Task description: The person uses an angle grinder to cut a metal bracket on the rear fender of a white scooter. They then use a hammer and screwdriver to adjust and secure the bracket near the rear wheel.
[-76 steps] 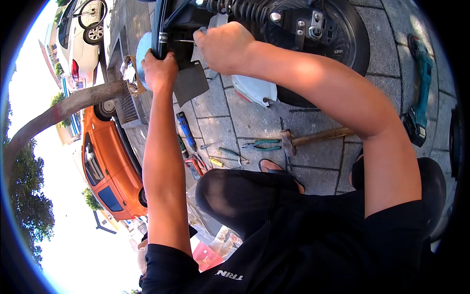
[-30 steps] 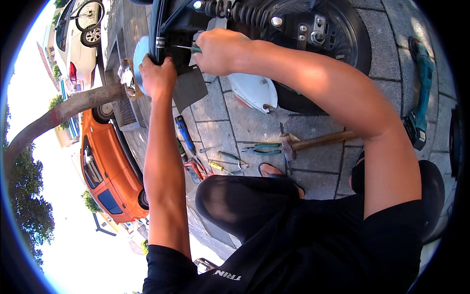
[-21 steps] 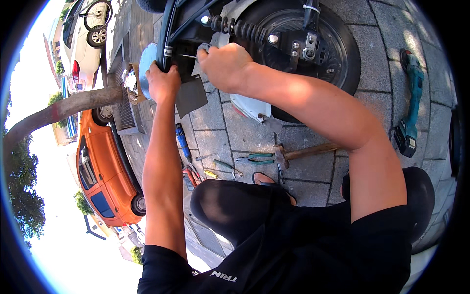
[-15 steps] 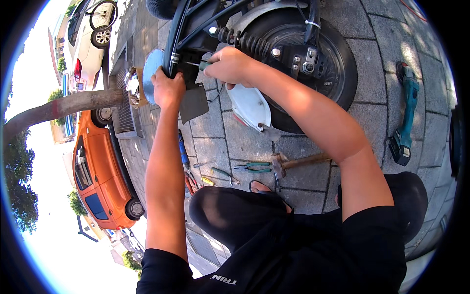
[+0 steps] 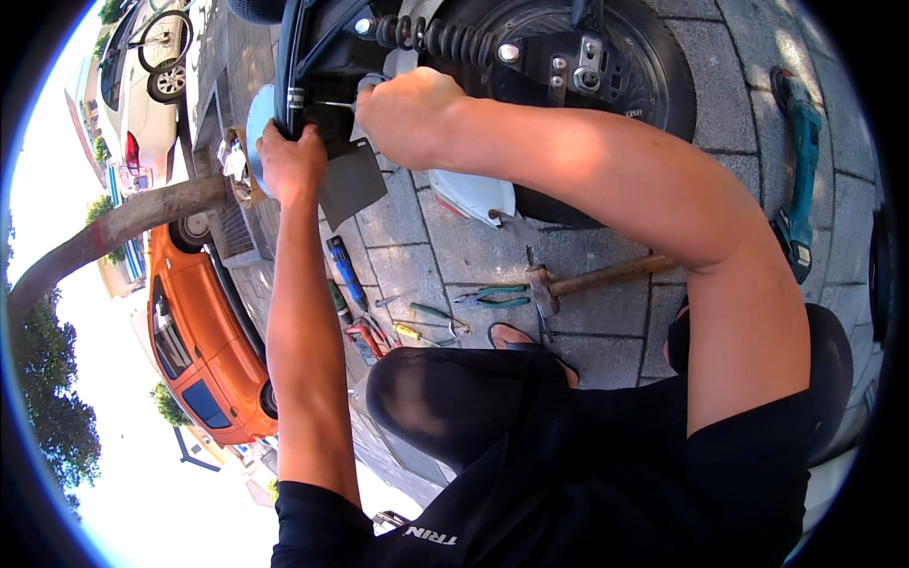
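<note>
My right hand [image 5: 407,109] is closed round the handle of a screwdriver [image 5: 333,104], whose thin metal shaft points left toward the end of a black frame tube [image 5: 296,57]. Whether its tip touches anything is hidden. My left hand [image 5: 292,163] wraps round the lower end of that tube, thumb on its right side. A dark grey flap [image 5: 352,189] hangs beside my left hand, and a pale blue round plate [image 5: 256,133] shows behind it. Above my right forearm are a coil spring shock absorber [image 5: 440,40] and the scooter's wheel [image 5: 663,71].
On the paving lie a hammer [image 5: 611,273], green-handled pliers [image 5: 497,297], a yellow-handled tool [image 5: 407,331] and a blue tool [image 5: 347,270]. A white shell-like part [image 5: 473,194] rests below the wheel. A teal angle grinder [image 5: 803,170] lies at far right.
The view has shifted, so the scooter sits further up and left. My right elbow has swung outward and the right hand has turned about the screwdriver. The left hand keeps its hold.
</note>
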A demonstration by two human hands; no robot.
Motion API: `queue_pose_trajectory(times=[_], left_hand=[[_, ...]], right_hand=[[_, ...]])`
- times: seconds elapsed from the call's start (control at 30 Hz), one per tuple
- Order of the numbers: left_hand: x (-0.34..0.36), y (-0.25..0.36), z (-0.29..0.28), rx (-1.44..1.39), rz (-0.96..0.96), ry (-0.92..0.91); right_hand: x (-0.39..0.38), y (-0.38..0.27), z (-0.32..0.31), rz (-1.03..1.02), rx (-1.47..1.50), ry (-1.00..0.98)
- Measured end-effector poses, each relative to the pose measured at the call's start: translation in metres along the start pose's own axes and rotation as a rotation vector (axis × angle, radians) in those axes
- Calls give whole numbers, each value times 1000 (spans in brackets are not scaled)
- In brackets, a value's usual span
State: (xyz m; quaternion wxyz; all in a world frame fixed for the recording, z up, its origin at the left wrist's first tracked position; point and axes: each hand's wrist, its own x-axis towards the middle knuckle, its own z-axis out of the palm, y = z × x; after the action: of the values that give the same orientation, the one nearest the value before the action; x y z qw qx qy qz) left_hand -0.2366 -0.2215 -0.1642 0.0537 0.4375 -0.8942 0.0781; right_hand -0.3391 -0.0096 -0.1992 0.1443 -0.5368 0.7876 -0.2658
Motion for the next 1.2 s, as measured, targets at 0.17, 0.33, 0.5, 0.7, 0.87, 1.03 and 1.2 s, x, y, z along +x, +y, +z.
queue_pose_trajectory(times=[0.17, 0.33, 0.5, 0.7, 0.87, 1.03, 1.2], left_hand=[[5, -5, 0, -1, -7, -20], [10, -5, -1, -11, -5, -30], [6, -3, 1, -1, 2, -8], [8, -5, 1, -19, 16, -41], [4, -4, -2, -14, -7, -60], [4, -6, -4, -6, -4, -27], [0, 2, -3, 5, -14, 3]], right_hand=[[-1, -3, 15, 26, -139, 169], [19, 13, 0, 407, 977, -126], [14, 15, -1, 404, 1236, -285], [7, 1, 2, 45, 129, -10], [-1, 10, -1, -96, -286, 205], [4, 2, -31, 211, 431, -48], [11, 16, -18, 350, 1089, -229]])
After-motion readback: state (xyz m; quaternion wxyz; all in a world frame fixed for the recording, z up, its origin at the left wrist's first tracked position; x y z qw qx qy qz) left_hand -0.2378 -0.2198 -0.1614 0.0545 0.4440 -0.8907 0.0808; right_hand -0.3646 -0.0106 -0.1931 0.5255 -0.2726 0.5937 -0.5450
